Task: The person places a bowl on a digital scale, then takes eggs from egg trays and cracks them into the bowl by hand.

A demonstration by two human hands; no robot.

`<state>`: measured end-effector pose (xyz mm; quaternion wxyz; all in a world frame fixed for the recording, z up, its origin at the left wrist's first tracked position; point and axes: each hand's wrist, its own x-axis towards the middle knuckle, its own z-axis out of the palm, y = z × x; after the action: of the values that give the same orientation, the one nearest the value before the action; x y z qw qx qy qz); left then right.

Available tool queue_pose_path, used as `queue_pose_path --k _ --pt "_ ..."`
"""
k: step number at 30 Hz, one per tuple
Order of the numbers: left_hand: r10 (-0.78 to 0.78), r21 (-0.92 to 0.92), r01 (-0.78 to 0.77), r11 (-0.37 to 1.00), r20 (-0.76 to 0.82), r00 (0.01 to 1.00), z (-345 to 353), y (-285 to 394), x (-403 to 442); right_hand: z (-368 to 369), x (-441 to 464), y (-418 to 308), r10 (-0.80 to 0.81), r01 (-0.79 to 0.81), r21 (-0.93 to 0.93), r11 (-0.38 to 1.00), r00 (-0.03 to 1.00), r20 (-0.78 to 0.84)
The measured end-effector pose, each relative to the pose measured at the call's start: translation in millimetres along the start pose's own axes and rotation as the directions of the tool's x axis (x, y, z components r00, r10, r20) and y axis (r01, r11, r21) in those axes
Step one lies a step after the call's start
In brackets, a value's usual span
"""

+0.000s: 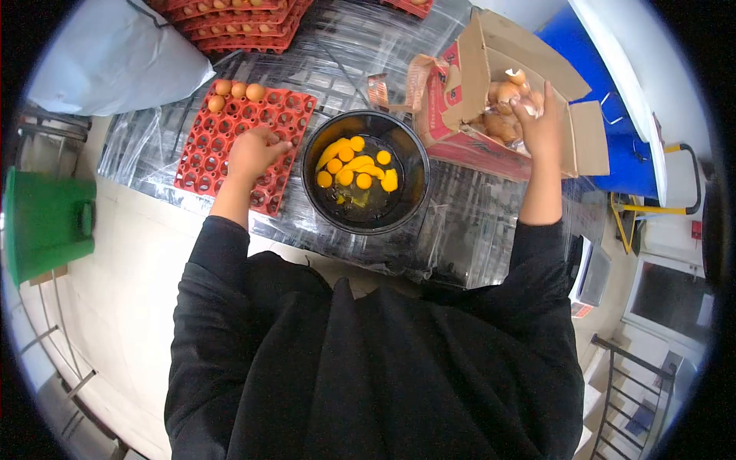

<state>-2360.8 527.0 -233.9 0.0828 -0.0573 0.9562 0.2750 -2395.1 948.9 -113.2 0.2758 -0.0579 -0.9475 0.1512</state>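
My left hand [257,156] is over the red egg tray [201,157], its fingers loosely curled and the thumb apart, with no egg visible in it. Several brown eggs [238,90] sit in the tray's far rows. To the tray's right stands a black round pot [310,192] with several yolks [346,165] and clear egg white in it, some yolks broken. At the right, my right hand [539,129] is above a cardboard box [471,146], fingers spread. Inside lie brown eggshells [500,123]. A broken shell [516,77] shows just beyond the thumb; whether it touches the pile is unclear.
Stacked red trays of eggs [245,27] stand at the back left, near a pale plastic bag [123,57]. Plastic film covers the work surface [349,249]. A green bin [50,222] is at far left; a blue container [625,153] is behind the box.
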Motion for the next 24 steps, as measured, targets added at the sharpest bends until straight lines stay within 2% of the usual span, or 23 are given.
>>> queue_pose_path --k 3,5,6,7,8,10,13,16,19,22,24 --pt "-0.112 0.09 0.109 0.99 0.023 0.993 0.0 -14.4 -4.4 -2.9 -33.3 -38.3 -0.148 0.157 0.083 0.984 0.983 -0.109" --pt "-0.161 0.195 0.158 0.968 0.002 0.987 9.3 -41.5 4.5 2.4 -74.6 -76.7 -0.142 0.111 0.303 0.947 0.987 0.081" --pt "-0.226 0.254 0.201 0.946 0.071 0.972 8.8 -45.2 5.3 12.4 -92.9 -92.5 -0.283 0.224 0.345 0.912 0.951 0.129" --pt "-0.29 0.313 0.237 0.92 0.136 0.947 8.5 -47.8 6.2 27.3 -108.9 -102.6 -0.35 0.17 0.443 0.88 0.863 0.364" --pt "-0.356 0.371 0.267 0.889 0.196 0.914 8.8 -49.7 6.8 48.4 -127.0 -111.1 -0.383 0.2 0.364 0.91 0.743 0.548" --pt "-0.341 0.363 0.238 0.901 0.252 0.906 9.6 -52.0 7.0 91.4 -157.4 -120.7 -0.409 0.314 0.295 0.902 0.41 0.815" --pt "-0.307 0.351 0.193 0.916 0.306 0.901 12.1 -59.2 6.5 150.1 -197.9 -119.2 -0.314 0.399 0.163 0.902 0.349 0.883" --pt "-0.275 0.329 0.171 0.929 0.3 0.913 14.0 -66.0 5.4 145.3 -192.8 -138.3 -0.389 0.505 0.226 0.833 0.245 0.888" --pt "-0.269 0.323 0.168 0.931 0.299 0.916 8.4 -58.3 2.6 150.8 -197.5 -140.7 -0.356 0.533 0.193 0.824 0.222 0.908" --pt "-0.235 0.333 0.129 0.934 0.301 0.924 10.1 -59.9 3.3 161.6 -206.3 -137.4 -0.311 0.539 0.126 0.833 0.267 0.912" --pt "-0.227 0.34 0.114 0.934 0.315 0.921 10.5 -63.9 5.4 160.8 -204.1 -141.7 -0.27 0.539 0.104 0.836 0.238 0.933"
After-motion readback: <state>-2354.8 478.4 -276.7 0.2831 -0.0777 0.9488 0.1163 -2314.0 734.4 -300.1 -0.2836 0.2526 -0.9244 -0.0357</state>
